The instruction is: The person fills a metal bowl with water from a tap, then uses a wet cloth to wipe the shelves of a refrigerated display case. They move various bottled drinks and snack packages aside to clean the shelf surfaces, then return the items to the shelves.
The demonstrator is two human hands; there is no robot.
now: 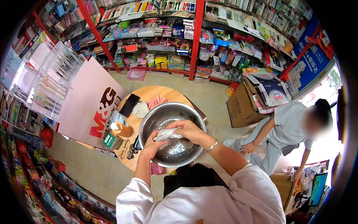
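Over a stainless steel basin (156,116) on the round wooden table, a wet-looking white cloth (167,135) is stretched between my two hands. My left hand (152,147) grips its left end, while my right hand (191,131), with a silver bracelet at the wrist, pinches the other end from above. Shiny, clear water (174,152) lies in the bottom of the basin. Below my right hand is a brownish, textured thing (186,143), partly hidden, whose kind I cannot tell.
Around the basin, the wooden table (134,96) bears pink rubber gloves (157,101), a black phone (129,105), an orange bottle (123,129), a green box (112,140) and eyeglasses (123,149). A pen display (92,98) stands left. Cardboard boxes (242,107) and a seated person (279,134) are right.
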